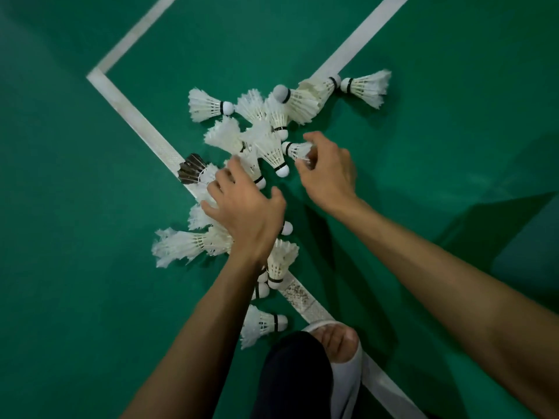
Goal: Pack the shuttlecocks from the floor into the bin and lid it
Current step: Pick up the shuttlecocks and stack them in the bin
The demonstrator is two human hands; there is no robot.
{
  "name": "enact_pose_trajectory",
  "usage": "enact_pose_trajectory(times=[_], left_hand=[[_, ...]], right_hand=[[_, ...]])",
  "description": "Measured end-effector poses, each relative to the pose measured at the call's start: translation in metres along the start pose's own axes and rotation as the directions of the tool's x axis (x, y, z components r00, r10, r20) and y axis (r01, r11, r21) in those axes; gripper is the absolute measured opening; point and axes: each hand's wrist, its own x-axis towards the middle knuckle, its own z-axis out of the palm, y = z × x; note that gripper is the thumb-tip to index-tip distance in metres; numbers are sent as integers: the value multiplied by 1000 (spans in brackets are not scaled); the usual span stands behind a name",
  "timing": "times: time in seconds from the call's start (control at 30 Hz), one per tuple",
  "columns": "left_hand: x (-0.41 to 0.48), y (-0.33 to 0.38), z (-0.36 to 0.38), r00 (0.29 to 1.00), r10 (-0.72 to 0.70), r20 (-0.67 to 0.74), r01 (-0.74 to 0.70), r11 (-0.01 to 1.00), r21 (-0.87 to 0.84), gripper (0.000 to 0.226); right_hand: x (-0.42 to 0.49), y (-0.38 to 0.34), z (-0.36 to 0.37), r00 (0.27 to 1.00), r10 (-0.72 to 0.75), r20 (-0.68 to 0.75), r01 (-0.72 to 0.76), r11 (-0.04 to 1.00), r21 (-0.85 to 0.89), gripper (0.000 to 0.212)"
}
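Several white feather shuttlecocks [273,146] lie scattered on the green court floor, along a white line. One dark-feathered shuttlecock [190,170] lies at the left of the pile. My right hand [328,169] pinches the feathers of a white shuttlecock [295,149] whose cork points left. My left hand [245,213] hovers with fingers spread over the shuttlecocks in the middle of the pile, touching their feathers. More shuttlecocks lie near my wrist [279,263] and by my foot [261,323]. No bin or lid is in view.
White court lines [136,116] form a corner on the green floor [453,131]. My foot in a white sandal [341,343] and a dark trouser leg [293,376] stand at the bottom centre. A dark shadowed shape [520,237] lies at the right edge.
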Motion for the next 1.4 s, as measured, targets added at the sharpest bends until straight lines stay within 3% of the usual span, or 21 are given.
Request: enact_pose_trajectory(times=[0.13, 0.27, 0.4, 0.57, 0.73, 0.9, 1.13, 1.27, 1.4], left_hand=[[19, -2, -2, 998, -2, -56, 7, 996, 88, 108], [47, 18, -3, 1000, 8, 19, -11, 988, 153, 119], [56, 43, 13, 996, 82, 30, -83, 996, 42, 110], [54, 48, 21, 992, 126, -16, -127, 989, -80, 80], [27, 38, 10, 980, 198, -20, -199, 962, -188, 83], [-15, 27, -8, 971, 211, 112, -161, 923, -349, 74], [-36, 29, -41, 897, 229, 378, -81, 926, -370, 85], [-38, 33, -63, 889, 239, 391, -166, 963, -212, 60], [-32, 34, -83, 829, 119, 546, -183, 981, 64, 63]], right_hand=[[-3, 10, -7, 996, 42, -75, -35, 996, 85, 44], [-1, 17, -21, 990, 52, -132, -41, 996, 80, 45], [-1, 23, -31, 985, 65, -160, -55, 996, 68, 49], [-4, 29, -38, 983, 81, -167, -72, 996, 61, 51], [-5, 32, -45, 973, 113, -200, -93, 990, 106, 53], [-15, 30, -54, 969, 93, -227, -78, 994, 75, 46], [-42, 29, -75, 994, -11, -105, 10, 1000, -14, 29], [-57, 26, -92, 994, -23, -107, 9, 992, -128, 24], [-71, 22, -113, 998, -5, -59, -10, 966, -258, 22]])
